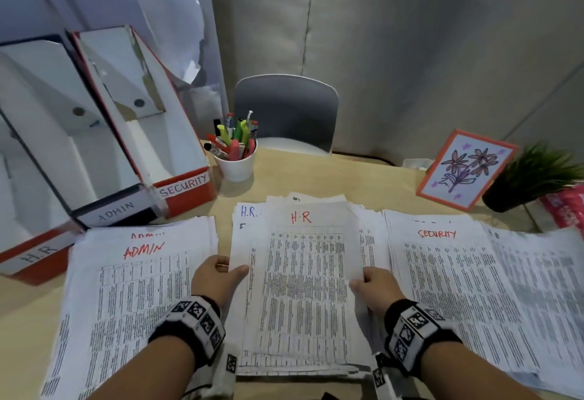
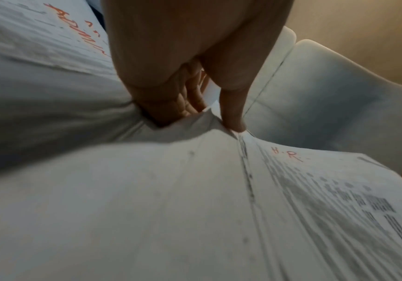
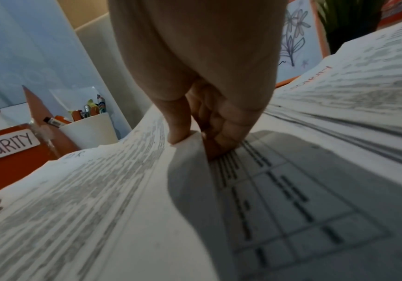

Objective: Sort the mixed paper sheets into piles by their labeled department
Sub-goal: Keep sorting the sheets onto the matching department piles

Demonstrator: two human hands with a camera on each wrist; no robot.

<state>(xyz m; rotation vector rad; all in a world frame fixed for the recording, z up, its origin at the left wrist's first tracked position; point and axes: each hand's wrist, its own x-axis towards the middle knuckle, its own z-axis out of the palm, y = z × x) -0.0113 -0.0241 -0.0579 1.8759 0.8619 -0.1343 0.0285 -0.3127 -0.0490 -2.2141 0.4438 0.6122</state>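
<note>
Three paper piles lie on the desk. The ADMIN pile (image 1: 139, 279) is at the left, the H.R pile (image 1: 303, 276) in the middle, the SECURITY pile (image 1: 442, 273) at the right. My left hand (image 1: 221, 273) pinches the left edge of the H.R pile's upper sheets (image 2: 291, 190), thumb on top and fingers underneath. My right hand (image 1: 369, 285) pinches the right edge of the same sheets (image 3: 99, 190), thumb (image 3: 178, 121) above and fingers curled below. That edge is lifted off the printed sheet beneath it.
Three file boxes stand at the back left, labelled H.R (image 1: 34, 257), ADMIN (image 1: 117, 210) and SECURITY (image 1: 185, 187). A white cup of pens (image 1: 237, 159), a flower drawing (image 1: 464, 168), a potted plant (image 1: 531, 178) and a grey chair (image 1: 284, 111) are behind the piles.
</note>
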